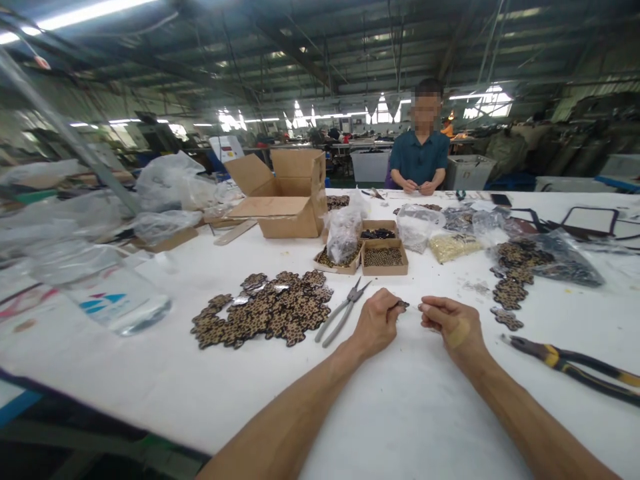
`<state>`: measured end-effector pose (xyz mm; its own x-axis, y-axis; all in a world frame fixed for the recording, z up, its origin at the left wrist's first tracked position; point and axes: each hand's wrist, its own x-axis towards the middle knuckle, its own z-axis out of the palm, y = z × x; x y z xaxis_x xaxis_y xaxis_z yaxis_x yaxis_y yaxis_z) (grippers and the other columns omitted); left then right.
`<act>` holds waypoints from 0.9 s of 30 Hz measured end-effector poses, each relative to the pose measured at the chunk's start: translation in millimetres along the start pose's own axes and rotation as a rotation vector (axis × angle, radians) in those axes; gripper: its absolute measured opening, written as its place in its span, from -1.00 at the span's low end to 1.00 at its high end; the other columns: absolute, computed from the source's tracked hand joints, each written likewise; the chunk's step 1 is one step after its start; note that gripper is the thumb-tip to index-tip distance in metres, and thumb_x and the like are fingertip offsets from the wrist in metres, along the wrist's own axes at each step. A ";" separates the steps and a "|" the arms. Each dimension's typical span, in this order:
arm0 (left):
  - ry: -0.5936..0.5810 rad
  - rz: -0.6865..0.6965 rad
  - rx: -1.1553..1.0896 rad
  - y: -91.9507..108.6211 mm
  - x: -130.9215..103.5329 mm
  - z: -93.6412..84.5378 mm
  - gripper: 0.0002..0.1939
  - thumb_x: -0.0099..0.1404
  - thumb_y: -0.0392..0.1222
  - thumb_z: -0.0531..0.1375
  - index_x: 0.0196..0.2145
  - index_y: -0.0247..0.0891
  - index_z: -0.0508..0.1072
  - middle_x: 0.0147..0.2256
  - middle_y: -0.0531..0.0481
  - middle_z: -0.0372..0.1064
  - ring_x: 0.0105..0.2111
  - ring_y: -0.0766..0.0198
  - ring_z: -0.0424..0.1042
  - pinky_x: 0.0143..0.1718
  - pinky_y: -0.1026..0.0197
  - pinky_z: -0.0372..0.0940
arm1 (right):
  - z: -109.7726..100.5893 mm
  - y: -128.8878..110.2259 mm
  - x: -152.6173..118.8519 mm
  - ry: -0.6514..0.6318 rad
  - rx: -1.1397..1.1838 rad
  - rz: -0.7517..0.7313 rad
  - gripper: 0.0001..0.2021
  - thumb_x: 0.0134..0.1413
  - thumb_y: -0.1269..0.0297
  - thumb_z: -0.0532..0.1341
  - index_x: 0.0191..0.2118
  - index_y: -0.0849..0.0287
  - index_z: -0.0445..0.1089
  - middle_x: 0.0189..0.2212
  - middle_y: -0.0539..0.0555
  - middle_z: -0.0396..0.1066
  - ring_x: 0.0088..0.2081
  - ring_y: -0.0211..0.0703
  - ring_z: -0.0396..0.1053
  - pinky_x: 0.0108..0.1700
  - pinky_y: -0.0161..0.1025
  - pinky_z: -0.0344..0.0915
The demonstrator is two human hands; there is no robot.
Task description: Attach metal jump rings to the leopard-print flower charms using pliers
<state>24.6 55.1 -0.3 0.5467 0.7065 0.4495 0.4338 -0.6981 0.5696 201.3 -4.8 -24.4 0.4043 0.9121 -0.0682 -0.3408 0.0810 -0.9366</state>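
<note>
Left fingers: the left hand (pixel 379 319) pinches one small dark piece (pixel 403 305) at its edge, probably so that its far side stays free for the other hand.
Right fingers: thumb and fingertips of the right hand (pixel 455 327) are together, just beside the piece; I cannot tell whether something tiny sits between them.
Patterned patches: a heap (pixel 265 310) left of the left fingers, a smaller cluster (pixel 513 283) right of the right fingers; both overlap too much to count.
Pliers: two near the fingers, grey pliers (pixel 345 313) to their left and yellow-black pliers (pixel 565 360) to their right, seemingly kept within reach.
Small trays: three (pixel 385 270), beyond the fingertips, perhaps grouped to keep parts sorted.
Large carton: one (pixel 290 228), farther left.
</note>
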 end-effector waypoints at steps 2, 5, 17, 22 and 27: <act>-0.011 0.009 -0.023 2.0 -0.7 -0.4 -0.81 0.39 -0.28 0.10 -0.30 -0.26 0.51 -0.32 -0.05 0.37 -0.27 0.26 0.37 -0.19 0.23 0.28 | -0.9 3.3 2.0 0.009 0.014 0.014 -0.53 -0.35 0.17 0.57 -0.24 0.28 0.59 -0.47 0.11 0.55 -0.51 -0.17 0.45 -0.40 -0.20 0.46; -0.045 0.015 -0.043 4.9 -2.0 -0.6 -0.81 0.39 -0.26 0.12 -0.30 -0.25 0.54 -0.31 -0.05 0.39 -0.28 0.27 0.38 -0.20 0.23 0.29 | -2.0 4.7 3.1 0.010 0.009 0.014 -0.54 -0.32 0.16 0.57 -0.23 0.29 0.58 -0.48 0.11 0.55 -0.50 -0.17 0.45 -0.38 -0.20 0.46; -0.058 0.023 -0.051 10.6 -3.6 0.2 -0.77 0.38 -0.21 0.15 -0.37 -0.25 0.57 -0.32 -0.06 0.41 -0.31 0.29 0.40 -0.25 0.25 0.30 | 0.9 2.9 -2.0 0.049 0.010 -0.032 -0.56 -0.30 0.15 0.56 -0.26 0.30 0.58 -0.54 0.08 0.52 -0.51 -0.14 0.45 -0.38 -0.17 0.48; -0.063 0.024 -0.053 10.4 -4.1 1.9 -0.77 0.39 -0.19 0.15 -0.35 -0.25 0.58 -0.32 -0.06 0.41 -0.32 0.30 0.39 -0.26 0.26 0.30 | 0.6 1.9 -3.2 0.059 -0.030 -0.046 -0.57 -0.27 0.14 0.56 -0.25 0.29 0.58 -0.54 0.08 0.52 -0.50 -0.16 0.45 -0.36 -0.21 0.47; -0.073 0.026 -0.027 10.2 -5.1 3.3 -0.78 0.39 -0.16 0.15 -0.29 -0.23 0.60 -0.30 -0.06 0.42 -0.29 0.28 0.40 -0.24 0.24 0.31 | 0.7 -0.7 -5.6 0.047 -0.105 -0.075 -0.56 -0.22 0.08 0.53 -0.23 0.29 0.58 -0.52 0.11 0.54 -0.49 -0.15 0.46 -0.36 -0.21 0.46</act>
<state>28.5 44.0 1.0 0.6088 0.6770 0.4136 0.3998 -0.7121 0.5771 198.7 -9.7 -23.1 0.4658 0.8848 -0.0102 -0.2182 0.1037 -0.9704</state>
